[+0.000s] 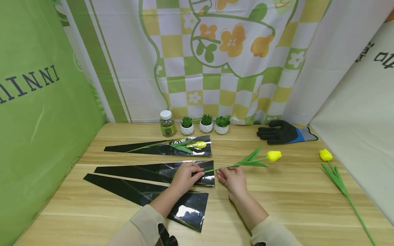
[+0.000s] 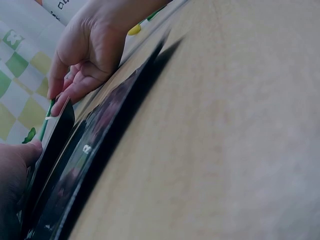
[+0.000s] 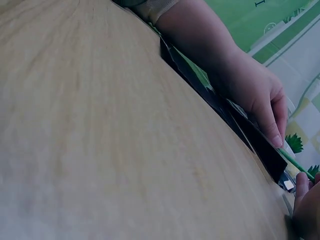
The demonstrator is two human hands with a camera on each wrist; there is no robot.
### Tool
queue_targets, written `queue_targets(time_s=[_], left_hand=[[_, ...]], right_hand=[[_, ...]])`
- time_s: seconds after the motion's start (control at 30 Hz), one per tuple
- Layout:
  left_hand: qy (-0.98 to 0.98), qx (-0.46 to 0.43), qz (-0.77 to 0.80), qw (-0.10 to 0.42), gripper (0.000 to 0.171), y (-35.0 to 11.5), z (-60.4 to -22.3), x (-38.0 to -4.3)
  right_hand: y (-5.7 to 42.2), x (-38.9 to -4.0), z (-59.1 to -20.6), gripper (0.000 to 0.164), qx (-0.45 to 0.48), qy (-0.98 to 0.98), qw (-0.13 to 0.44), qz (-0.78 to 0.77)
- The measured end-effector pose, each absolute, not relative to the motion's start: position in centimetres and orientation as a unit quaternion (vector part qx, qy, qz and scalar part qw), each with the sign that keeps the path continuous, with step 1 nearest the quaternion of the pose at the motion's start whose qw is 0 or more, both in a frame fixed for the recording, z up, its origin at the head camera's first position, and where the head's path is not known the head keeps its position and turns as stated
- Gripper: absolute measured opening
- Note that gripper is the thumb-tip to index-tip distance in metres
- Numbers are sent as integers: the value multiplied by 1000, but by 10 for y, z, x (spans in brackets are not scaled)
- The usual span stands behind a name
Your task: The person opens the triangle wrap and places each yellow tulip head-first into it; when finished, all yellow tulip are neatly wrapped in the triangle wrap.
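Note:
A yellow artificial tulip [image 1: 273, 156] with a green stem lies across both hands in the head view, its bloom to the right. My left hand [image 1: 184, 176] pinches the stem's left end between thumb and forefinger, over the wide end of the middle black wrapping sleeve [image 1: 132, 172]. Farther right along the stem [image 2: 46, 122], my right hand [image 1: 235, 179] pinches it, just beyond the sleeve's edge. Nearer the body, another black sleeve [image 1: 192, 208] lies partly under the left forearm. The back sleeve [image 1: 150, 147] has a yellow tulip [image 1: 200, 145] inside it.
Another yellow tulip [image 1: 325, 155] lies along the table's right side. A black and blue work glove [image 1: 278, 132] rests at the back right. A lidded jar [image 1: 167, 124] and small potted succulents [image 1: 206, 123] stand along the back, before a patterned curtain [image 1: 215, 82].

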State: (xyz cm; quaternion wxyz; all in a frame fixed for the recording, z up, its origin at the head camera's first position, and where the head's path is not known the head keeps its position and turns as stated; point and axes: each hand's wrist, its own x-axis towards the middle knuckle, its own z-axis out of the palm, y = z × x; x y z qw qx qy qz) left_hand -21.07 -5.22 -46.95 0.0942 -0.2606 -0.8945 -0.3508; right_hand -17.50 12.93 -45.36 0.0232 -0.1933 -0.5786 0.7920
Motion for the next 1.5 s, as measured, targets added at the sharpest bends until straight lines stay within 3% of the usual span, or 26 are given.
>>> queue_targets(time_s=[0.33,0.63,1.03,1.37,1.5], left_hand=[[-900,-255,-342,86,14,-52,-470,-212],[-905,-261,-326,85,15,-53,-469,-212],[-917,-275,-274,89,15,-52,-474,-214],[-915,-272,-286,84,15,-53,-474,-213],[-911,-270,-301,80,16,-54,-473,-212]], right_hand=[[126,-173,-452,37,-193,-564,4,803],[139,-162,-445,32,-174,-552,-62,813],[154,-149,-444,59,-163,-534,-119,821],[171,-148,-437,53,-136,-583,-152,786],[186,-153,-426,48,-93,-694,-120,703]])
